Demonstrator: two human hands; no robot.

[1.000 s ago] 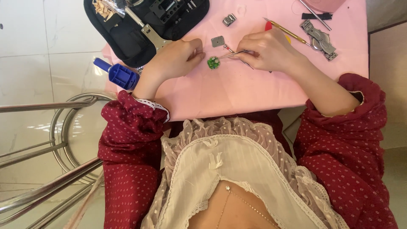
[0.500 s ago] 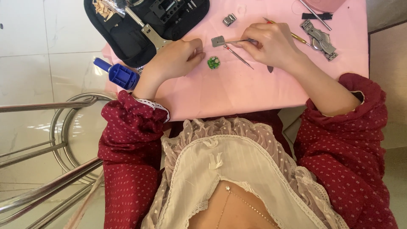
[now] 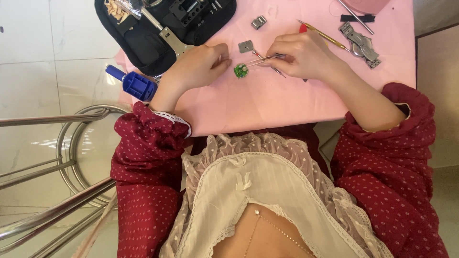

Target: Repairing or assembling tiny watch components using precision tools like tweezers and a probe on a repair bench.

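A: Item one?
B: Small round green part (image 3: 241, 70), a circuit-board-like disc with a pale centre; lies flat on the pink tabletop (image 3: 267, 102), between the two hands.

A: Item two?
B: Slim metal tweezers (image 3: 262, 59), silver, lying nearly level, tips pointing at the disc's upper edge; whether they touch it cannot be told. Rear end pinched in the fingers (image 3: 282, 53) of the right hand (image 3: 306, 57).

A: Item three?
B: Left hand (image 3: 201, 64), loosely curled, resting just beside the disc.

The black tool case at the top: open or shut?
Open. The black tool case lies spread flat on the pink table, its tools exposed.
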